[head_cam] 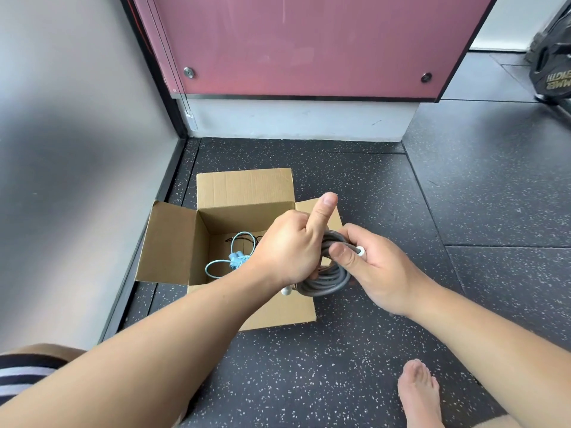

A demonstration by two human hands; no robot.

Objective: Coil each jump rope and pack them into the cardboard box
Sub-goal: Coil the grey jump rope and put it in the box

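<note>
A grey jump rope [328,281], wound into a tight coil, is held in both hands just above the near right corner of an open cardboard box [173,242]. The left hand [287,247] grips the coil from the left, its fingers curled under the loops and hidden, with one digit sticking straight up. The right hand [375,268] holds the coil's right side, its thumb pressed across the strands and its fingers wrapped behind them. A white handle tip [360,251] pokes out just beside that thumb, and a second white tip [286,291] shows below the left hand. The box stands on the black speckled floor [340,366] with its flaps spread, close to the grey wall [77,149]. A light blue jump rope [235,258] already lies on its bottom. A pink panel [309,41] rises behind, a black weight plate [553,75] is at the far right, and a bare foot [420,393] rests on the floor.
</note>
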